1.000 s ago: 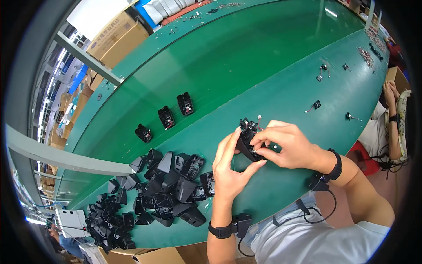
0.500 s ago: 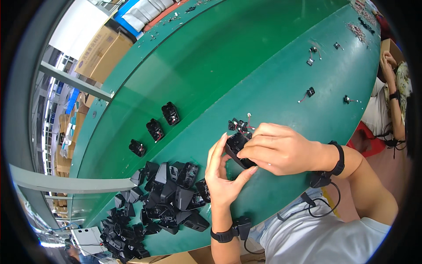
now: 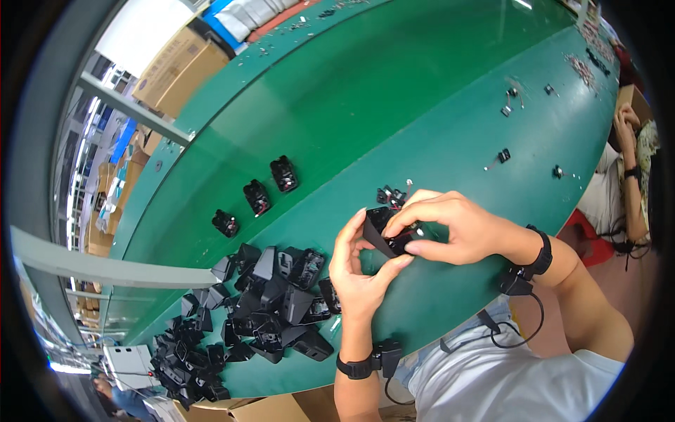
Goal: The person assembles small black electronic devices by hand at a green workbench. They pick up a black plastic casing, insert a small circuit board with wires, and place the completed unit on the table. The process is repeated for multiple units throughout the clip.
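I see both hands closed on one black housing (image 3: 383, 235), held just above the green bench (image 3: 450, 141) edge. The left hand (image 3: 362, 271) cups it from below, fingers part-curled; the right hand (image 3: 450, 228) pinches its top. A small wired part (image 3: 392, 195) lies just beyond. The right fingers hide the seating, possibly incomplete. Risk: a thin pinch could let the housing slip onto the heap (image 3: 281, 299) alongside.

Single head-worn fisheye view, looking steeply down and forward over the green worktop (image 3: 436, 91), close above the hands; forearms enter from lower edge, rim edges bend.
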A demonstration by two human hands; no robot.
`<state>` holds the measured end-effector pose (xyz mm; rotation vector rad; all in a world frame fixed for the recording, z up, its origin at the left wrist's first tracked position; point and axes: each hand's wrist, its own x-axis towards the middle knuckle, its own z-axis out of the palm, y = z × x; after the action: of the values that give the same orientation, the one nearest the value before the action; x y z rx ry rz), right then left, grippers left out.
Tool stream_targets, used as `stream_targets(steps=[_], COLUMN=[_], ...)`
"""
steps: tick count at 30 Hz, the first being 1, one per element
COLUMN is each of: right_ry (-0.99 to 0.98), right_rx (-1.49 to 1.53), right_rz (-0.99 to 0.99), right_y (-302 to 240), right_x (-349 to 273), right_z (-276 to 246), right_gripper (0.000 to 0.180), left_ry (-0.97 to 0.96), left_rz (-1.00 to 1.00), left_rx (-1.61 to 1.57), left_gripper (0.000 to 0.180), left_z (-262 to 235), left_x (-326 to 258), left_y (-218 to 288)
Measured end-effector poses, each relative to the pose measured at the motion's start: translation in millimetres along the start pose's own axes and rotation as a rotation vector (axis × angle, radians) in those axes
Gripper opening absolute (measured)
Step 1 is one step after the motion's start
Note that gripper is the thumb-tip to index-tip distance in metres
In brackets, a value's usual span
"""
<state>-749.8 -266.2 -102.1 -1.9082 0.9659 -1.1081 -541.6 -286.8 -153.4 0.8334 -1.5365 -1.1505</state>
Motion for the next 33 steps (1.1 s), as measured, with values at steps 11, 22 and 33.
stream_targets(steps=[11, 22, 33], right_ry=[-0.073, -0.238, -0.064], right_rx=[0.527, 1.041, -0.502], right_rz=[0.118, 0.44, -0.04], right_y=[21.6, 25.4, 49.5], right_x=[-5.2, -11.0, 115.8], right_z=[16.5, 7.8, -13.3], right_gripper=[0.029, 0.026, 0.03], left_ry=[0.043, 0.016, 0.029], left_rz=[0.258, 0.366, 0.093], left_rx=[0.376, 0.457, 1.338], left_gripper=[0.075, 0.034, 0.061], left_z=[-3.5, 7.6, -43.4], left_x=[1.0, -6.0, -19.3], left_y=[27.0, 36.9, 43.9])
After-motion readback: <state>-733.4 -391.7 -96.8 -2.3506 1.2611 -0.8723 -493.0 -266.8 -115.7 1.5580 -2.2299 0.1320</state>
